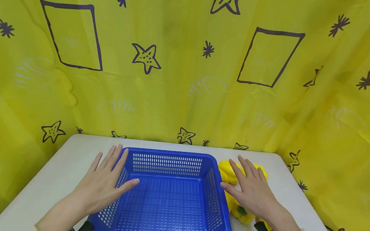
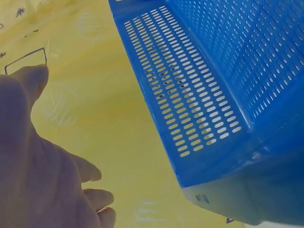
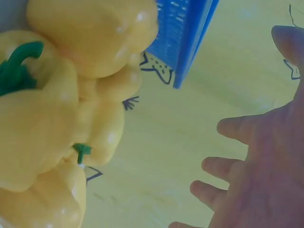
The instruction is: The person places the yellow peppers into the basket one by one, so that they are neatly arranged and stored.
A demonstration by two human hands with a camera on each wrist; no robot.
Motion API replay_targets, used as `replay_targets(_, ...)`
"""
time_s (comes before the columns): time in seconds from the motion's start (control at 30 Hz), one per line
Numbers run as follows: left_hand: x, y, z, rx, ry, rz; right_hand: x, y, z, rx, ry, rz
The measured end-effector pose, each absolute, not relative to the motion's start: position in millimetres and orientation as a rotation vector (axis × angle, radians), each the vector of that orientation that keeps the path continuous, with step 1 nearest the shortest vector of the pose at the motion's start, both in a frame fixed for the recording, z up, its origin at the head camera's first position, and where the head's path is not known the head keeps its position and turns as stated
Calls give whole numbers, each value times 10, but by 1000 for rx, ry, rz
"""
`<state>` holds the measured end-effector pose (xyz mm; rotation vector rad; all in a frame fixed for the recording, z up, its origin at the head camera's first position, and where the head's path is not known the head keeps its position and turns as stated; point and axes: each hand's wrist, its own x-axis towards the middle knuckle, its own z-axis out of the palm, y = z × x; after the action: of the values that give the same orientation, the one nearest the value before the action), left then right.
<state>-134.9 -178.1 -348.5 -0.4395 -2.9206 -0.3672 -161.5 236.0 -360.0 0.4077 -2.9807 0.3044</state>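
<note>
While 2 hands (image 1: 100, 191) (image 1: 256, 195) spread fingers (image 1: 121, 165) wide, 1 blue basket (image 1: 225, 211) beside 4+ yellow peppers (image 3: 38, 133).

yellow curtain (image 1: 176, 100) | dark starfish (image 1: 146, 58) | pale prints (image 1: 207, 86) — perhaps shells | white table (image 1: 58, 178)

From above, I can reach straight down into the blue basket (image 1: 162, 207), whose floor lies open between its raised walls; coming in sideways, I would meet those perforated walls and the rim. My left hand (image 1: 101, 184) hovers by the left wall, with free table (image 1: 41, 187) to its outer side. My right hand (image 1: 253, 192) has air beneath it, then the heap of yellow peppers (image 1: 241, 214), which blocks the way along the basket's right side. I cannot tell whether they touch it. Right of the heap, a strip of tabletop gives room to pass. Beyond the far rim, only a narrow strip remains before the yellow curtain (image 1: 173, 96), which closes off the back.
</note>
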Motion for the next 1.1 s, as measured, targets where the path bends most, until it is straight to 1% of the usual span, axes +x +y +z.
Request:
replay_targets(0.3,-1353,-1844,-3554,-426,-2957,-432,-1644,2489,-3599,393,-2963,389)
replay_targets(0.5,-1311,-1958,-3594,-433,-2986,-520,-1638,2626,-3606,315,-2993,446)
replay_targets(0.7,-1284,-2090,-3766,-409,-3008,-635,-1666,2746,-3626,272,-3003,526)
replay_targets(0.87,-1281,-2093,-3934,-434,-3010,-657,-1717,2812,-3643,237,-3014,596)
replay_targets(1.1,-1263,-2095,-4092,-402,-3005,-688,-1791,2927,-3701,199,-2999,650)
